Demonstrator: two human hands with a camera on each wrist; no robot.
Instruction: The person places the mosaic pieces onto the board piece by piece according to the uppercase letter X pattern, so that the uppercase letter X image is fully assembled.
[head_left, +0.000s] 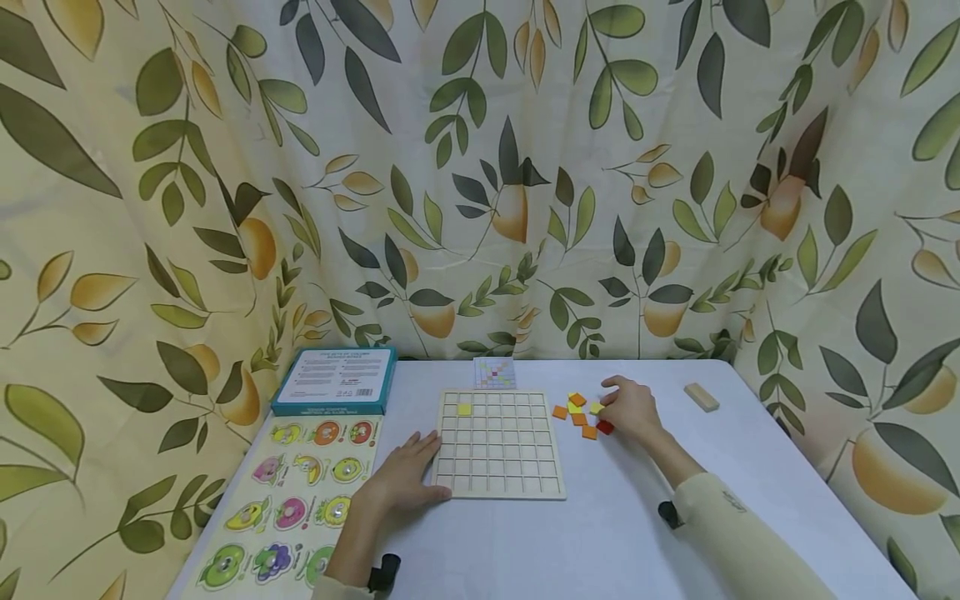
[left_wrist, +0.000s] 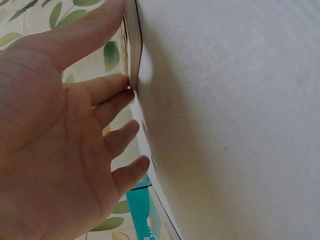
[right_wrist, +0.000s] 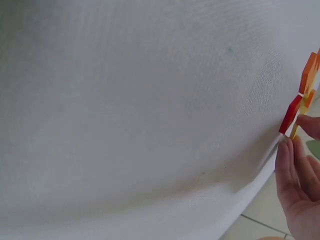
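A pale wooden grid board (head_left: 498,446) lies flat on the white table, with one yellow tile (head_left: 465,410) in its top row. My left hand (head_left: 405,475) rests at the board's left edge and lower left corner; its fingers (left_wrist: 125,135) are spread and fairly straight. Right of the board, my right hand (head_left: 632,410) is at a small pile of square tiles. In the right wrist view its thumb and fingers pinch a yellow tile (right_wrist: 294,131). A red tile (head_left: 604,427) lies beside the fingertips, and several orange tiles (head_left: 579,419) lie close by.
A small colored pattern card (head_left: 495,373) is behind the board. A teal-edged box (head_left: 333,381) and a sheet of fruit pictures (head_left: 288,492) are on the left. One small wooden block (head_left: 701,397) lies far right. A leaf-print curtain (head_left: 480,183) hangs behind the table.
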